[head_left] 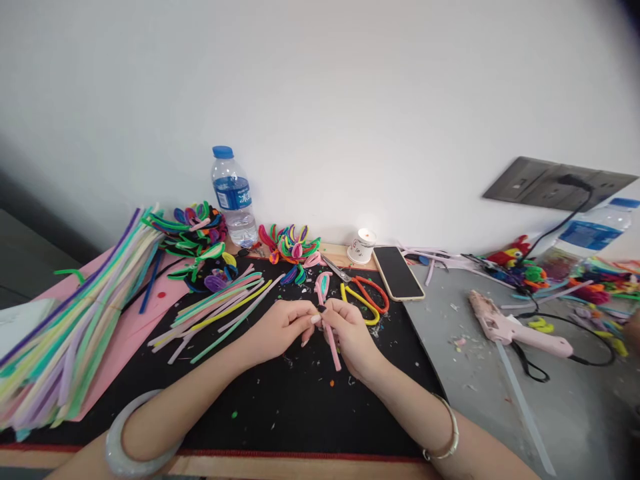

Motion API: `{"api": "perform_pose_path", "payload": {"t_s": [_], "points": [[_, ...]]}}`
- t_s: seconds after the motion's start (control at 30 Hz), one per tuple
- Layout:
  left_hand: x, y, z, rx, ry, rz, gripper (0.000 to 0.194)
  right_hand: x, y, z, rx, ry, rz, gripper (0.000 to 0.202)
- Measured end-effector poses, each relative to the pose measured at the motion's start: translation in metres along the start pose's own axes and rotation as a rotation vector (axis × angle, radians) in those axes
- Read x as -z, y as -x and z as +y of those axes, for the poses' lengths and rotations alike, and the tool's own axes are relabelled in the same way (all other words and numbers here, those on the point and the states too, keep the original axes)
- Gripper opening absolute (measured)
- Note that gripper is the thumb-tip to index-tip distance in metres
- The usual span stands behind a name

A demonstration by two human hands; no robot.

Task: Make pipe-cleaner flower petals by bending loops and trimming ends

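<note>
A pink pipe cleaner (333, 347) is bent into a loop at its upper end, with a teal piece inside the loop. Its straight tail points down toward me. My right hand (354, 339) is closed, pinching it just below the loop between thumb and fingers. From the other side, my left hand (285, 332) is closed too, its fingertips pressed together at the same spot and touching my right fingertips. Yellow-and-red-handled scissors (367, 300) lie just beyond my right hand. Loose cut pipe cleaners (215, 310) lie beyond my left hand on the black mat (280, 413).
A large pipe cleaner bundle (85, 327) lies left. Finished colourful pieces (293, 247), a water bottle (234, 200), a paper cup (362, 247) and a phone (399, 273) line the back. A pink glue gun (515, 330) with cord lies right, near a second bottle (585, 233).
</note>
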State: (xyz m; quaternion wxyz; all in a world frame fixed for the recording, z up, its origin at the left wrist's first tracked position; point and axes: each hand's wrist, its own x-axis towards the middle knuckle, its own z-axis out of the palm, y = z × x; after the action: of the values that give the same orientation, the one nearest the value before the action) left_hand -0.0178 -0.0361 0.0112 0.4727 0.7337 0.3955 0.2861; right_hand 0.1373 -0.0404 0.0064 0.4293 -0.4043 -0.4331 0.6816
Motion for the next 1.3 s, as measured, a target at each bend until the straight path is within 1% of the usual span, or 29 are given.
{"api": "perform_pose_path", "payload": {"t_s": [0.07, 0.1, 0.17, 0.23, 0.3, 0.37, 0.4, 0.43, 0.5, 0.53, 0.6, 0.73, 0.83, 0.93, 1.0, 1.03, 1.1, 1.2, 1.3], "points": [[-0.001, 0.001, 0.002, -0.080, -0.181, 0.055, 0.031, 0.000, 0.000, 0.002, -0.043, -0.061, 0.001, 0.024], [-0.002, 0.002, 0.002, -0.106, -0.235, 0.068, 0.030, 0.001, -0.001, 0.003, -0.064, -0.077, -0.006, 0.024], [-0.002, 0.002, 0.001, -0.118, -0.260, 0.077, 0.030, 0.005, -0.004, 0.005, -0.093, -0.062, -0.036, 0.024], [0.001, 0.001, 0.000, -0.076, -0.183, 0.081, 0.031, 0.010, -0.008, 0.004, -0.063, -0.003, -0.066, 0.024], [0.004, -0.001, -0.003, 0.013, -0.009, 0.067, 0.030, 0.016, -0.011, 0.000, 0.080, 0.097, -0.056, 0.024], [0.008, -0.002, -0.006, 0.108, 0.222, 0.032, 0.027, 0.021, -0.013, -0.007, 0.270, 0.237, -0.037, 0.012], [0.009, -0.003, -0.007, 0.139, 0.328, 0.019, 0.027, 0.023, -0.013, -0.010, 0.357, 0.331, -0.047, 0.012], [0.010, -0.003, -0.008, 0.160, 0.417, 0.002, 0.027, 0.024, -0.013, -0.014, 0.425, 0.418, -0.069, 0.021], [0.011, -0.003, -0.009, 0.181, 0.533, -0.032, 0.028, 0.026, -0.012, -0.019, 0.504, 0.581, -0.150, 0.034], [0.012, -0.002, -0.009, 0.189, 0.563, -0.056, 0.029, 0.027, -0.012, -0.021, 0.539, 0.644, -0.190, 0.036], [0.011, -0.001, -0.007, 0.201, 0.585, -0.107, 0.029, 0.028, -0.011, -0.022, 0.610, 0.751, -0.248, 0.032], [0.009, 0.000, -0.005, 0.201, 0.546, -0.194, 0.029, 0.031, -0.011, -0.020, 0.747, 0.943, -0.260, 0.004], [0.008, 0.000, -0.006, 0.204, 0.501, -0.193, 0.028, 0.032, -0.010, -0.018, 0.795, 1.038, -0.267, 0.011], [0.007, -0.001, -0.005, 0.200, 0.443, -0.168, 0.026, 0.030, -0.009, -0.018, 0.797, 1.054, -0.276, 0.016], [0.007, -0.001, -0.004, 0.193, 0.399, -0.162, 0.024, 0.028, -0.007, -0.019, 0.760, 1.021, -0.262, 0.018], [0.007, 0.000, -0.004, 0.188, 0.373, -0.157, 0.024, 0.027, -0.006, -0.019, 0.714, 0.999, -0.252, 0.019], [0.007, 0.000, -0.003, 0.161, 0.297, -0.135, 0.023, 0.024, -0.005, -0.019, 0.575, 0.946, -0.235, 0.021], [0.006, 0.000, -0.002, 0.078, 0.126, -0.069, 0.029, 0.023, -0.006, -0.018, 0.369, 0.822, -0.222, 0.022], [0.003, 0.001, 0.000, 0.017, -0.044, -0.024, 0.035, 0.023, -0.008, -0.016, 0.272, 0.668, -0.240, 0.024]]}}
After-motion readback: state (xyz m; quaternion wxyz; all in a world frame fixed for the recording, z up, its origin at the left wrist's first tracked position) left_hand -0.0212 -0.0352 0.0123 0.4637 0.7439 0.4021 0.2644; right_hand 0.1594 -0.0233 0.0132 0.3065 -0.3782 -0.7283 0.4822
